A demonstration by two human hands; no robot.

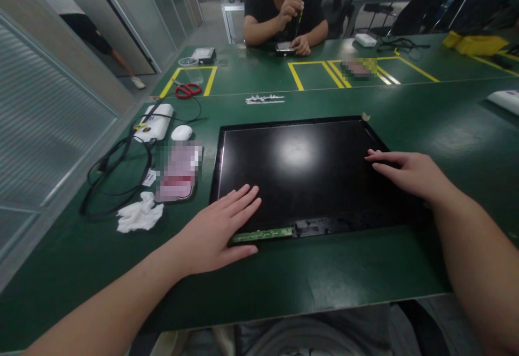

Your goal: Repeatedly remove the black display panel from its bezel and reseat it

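Left hand [221, 232]: laid flat, palm down, fingers extended and spread, on the near-left corner of the display panel [300, 172]. Nothing is gripped; the thumb lies along the near edge, beside the circuit strip [263, 235].

Right hand [409, 172]: laid flat with fingers extended, resting on the right edge of the panel. Nothing is clasped. The two hands are held well apart, one at each side of the panel.

Display panel, position: lying face up and flat on the green table [365, 269], directly in front of the person, slightly nearer the front table edge than the centre line.

Display panel, condition: a dark glossy surface with a ceiling light reflected in it. The frame appears to be absent along the near edge, where a narrow green circuit strip and dark backing are exposed.

Handling, judged: the panel is expected to be thin, stiff but brittle, moderately light, and slippery on the glass face. Flexing and point pressure on the face are to be avoided. Hold is best taken at the two side edges, clear of the exposed circuit strip and any ribbon joints at the near edge.

Left of panel: a blurred pink item [178, 171], a crumpled white tissue [140, 213], a looped black cable [115, 175], a white mouse [181, 132], a white adapter [154, 122].

Further off: red-handled scissors [187, 90], yellow floor-tape boxes on the table [312, 72].

Opposite side: a seated person in a black shirt [279, 7], working on a small device [285, 48].
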